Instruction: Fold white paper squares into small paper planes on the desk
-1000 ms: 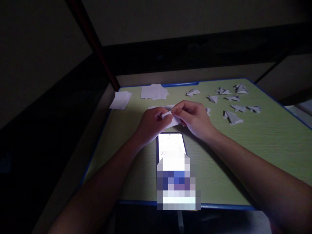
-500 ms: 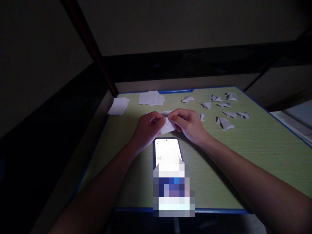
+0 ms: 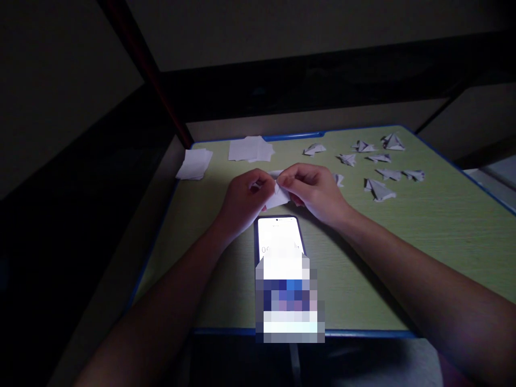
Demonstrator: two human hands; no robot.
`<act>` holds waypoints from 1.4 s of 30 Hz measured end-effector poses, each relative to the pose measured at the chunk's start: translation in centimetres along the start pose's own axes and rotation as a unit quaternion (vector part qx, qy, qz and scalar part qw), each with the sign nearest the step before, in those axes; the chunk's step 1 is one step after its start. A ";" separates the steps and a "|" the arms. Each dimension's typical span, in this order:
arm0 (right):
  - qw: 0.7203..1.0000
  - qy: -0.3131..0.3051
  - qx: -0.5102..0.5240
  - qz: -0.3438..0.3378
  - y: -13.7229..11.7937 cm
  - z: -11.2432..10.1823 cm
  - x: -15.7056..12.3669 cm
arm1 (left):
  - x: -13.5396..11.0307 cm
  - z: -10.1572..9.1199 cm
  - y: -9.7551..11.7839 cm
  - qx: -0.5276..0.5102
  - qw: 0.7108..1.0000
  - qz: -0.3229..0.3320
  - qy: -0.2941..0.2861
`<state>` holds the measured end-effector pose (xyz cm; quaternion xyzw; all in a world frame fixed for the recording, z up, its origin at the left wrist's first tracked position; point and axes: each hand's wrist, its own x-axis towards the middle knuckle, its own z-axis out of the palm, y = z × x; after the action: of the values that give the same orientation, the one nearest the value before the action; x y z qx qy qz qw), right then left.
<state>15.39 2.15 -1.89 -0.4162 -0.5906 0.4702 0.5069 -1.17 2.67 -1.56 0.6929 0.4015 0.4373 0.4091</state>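
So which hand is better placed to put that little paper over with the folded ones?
Probably the right hand: it pinches the paper, and the folded pieces lie on its side; the left hand is nearer the flat sheets.

1. The left hand (image 3: 245, 199) and right hand (image 3: 316, 193) meet above the green table (image 3: 423, 231), both pinching one small part-folded paper (image 3: 279, 196) at their fingertips.
2. A lit phone (image 3: 280, 239) lies flat at 6 o'clock from the hands (its lower screen is blurred).
3. A stack of sheets (image 3: 250, 149) sits at 12 o'clock, and a second stack (image 3: 194, 164) at 10 o'clock.
4. Folded paper planes (image 3: 379, 189) lie scattered at 2 o'clock.
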 end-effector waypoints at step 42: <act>0.999 0.012 0.038 -0.003 0.2 0.2 0.0 | -0.2 -0.1 0.6 0.011 0.998 -0.013 -0.058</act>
<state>15.19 2.22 -2.10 -0.4010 -0.5673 0.4854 0.5308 -1.23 2.34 -1.07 0.7163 0.3908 0.3865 0.4298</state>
